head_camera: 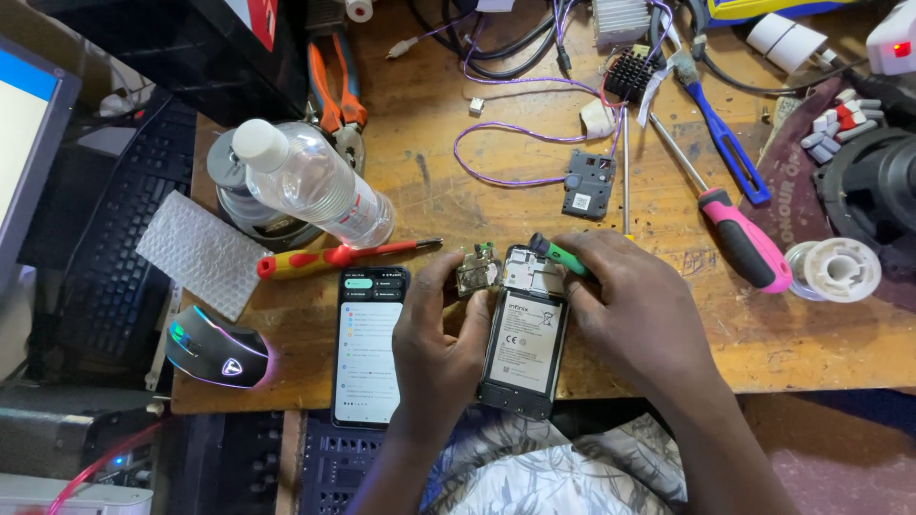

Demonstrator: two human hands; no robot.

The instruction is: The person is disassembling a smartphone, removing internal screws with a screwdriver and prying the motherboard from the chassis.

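Two hands work over an opened phone point(523, 329) lying back-up at the table point(668, 315) edge. Left hand point(434, 329), grip closed, pinches a small metal part point(477, 272); right hand point(634, 305), grip closed, holds a green-handled screwdriver point(558, 256) at the phone's top.

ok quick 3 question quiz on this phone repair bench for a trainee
1. True or false: the opened phone lies with its battery showing.
2. Which hand grips the green-handled tool? A) left hand B) right hand
3. What lies just left of the opened phone, screen lit?

Key: 1 true. 2 B. 3 a second phone; the left hand pinches a small metal part above it.
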